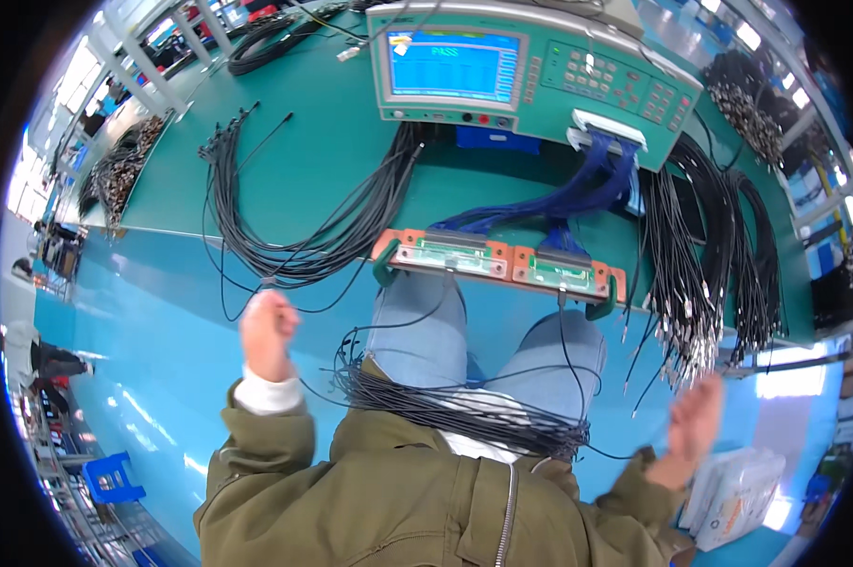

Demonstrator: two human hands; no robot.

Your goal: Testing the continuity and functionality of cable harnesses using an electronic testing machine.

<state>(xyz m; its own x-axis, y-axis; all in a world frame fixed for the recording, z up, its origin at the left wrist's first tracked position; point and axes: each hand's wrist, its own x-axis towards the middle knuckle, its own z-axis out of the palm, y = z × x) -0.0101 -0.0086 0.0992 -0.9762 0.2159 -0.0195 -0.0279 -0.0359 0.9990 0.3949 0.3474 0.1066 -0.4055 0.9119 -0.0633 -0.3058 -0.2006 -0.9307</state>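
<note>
My left hand (268, 333) is raised by the near table edge, just below a hanging loop of black cables (290, 263). Its fingers are closed, and what they hold is hidden. On the right, my right hand (696, 420) is blurred but looks curled, below cables with pale metal ends (686, 321); its contents are unclear. Across my lap lies a bundle of thin black cables (455, 416), with loose strands reaching toward both hands. Ahead is an orange-and-green test fixture (502, 263) on the table edge, with two black cables running down from its sockets.
A cable tester (540, 71) with a lit blue screen stands at the back of the green table (299, 123). Its blue ribbon cables (578, 184) lead to the fixture. More cable bundles lie left and right. White packages (733, 496) are at lower right, and a blue stool (113, 479) is left.
</note>
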